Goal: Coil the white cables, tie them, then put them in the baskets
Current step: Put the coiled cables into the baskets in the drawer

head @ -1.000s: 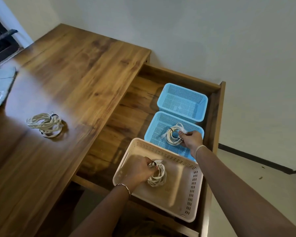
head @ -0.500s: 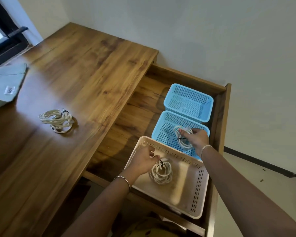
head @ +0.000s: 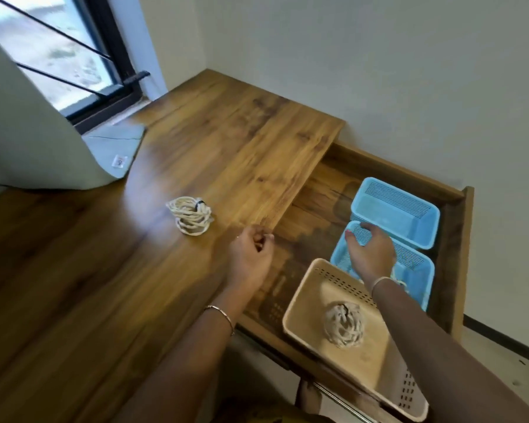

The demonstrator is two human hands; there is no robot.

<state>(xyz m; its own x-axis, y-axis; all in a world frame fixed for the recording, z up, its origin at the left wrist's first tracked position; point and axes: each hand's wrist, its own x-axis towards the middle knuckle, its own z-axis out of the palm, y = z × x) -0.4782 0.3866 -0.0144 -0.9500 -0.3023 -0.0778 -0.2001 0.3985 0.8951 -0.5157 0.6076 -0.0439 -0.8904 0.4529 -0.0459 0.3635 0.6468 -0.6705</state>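
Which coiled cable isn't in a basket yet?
The coil lying on the desk, just ahead of the left hand. The other two sit in baskets: one in the beige basket, one in the near blue basket.

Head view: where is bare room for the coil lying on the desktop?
Far blue basket is bare; so is the drawer floor between desktop and baskets. Beige basket has room around its coil. Near blue basket is crowded by the right hand.
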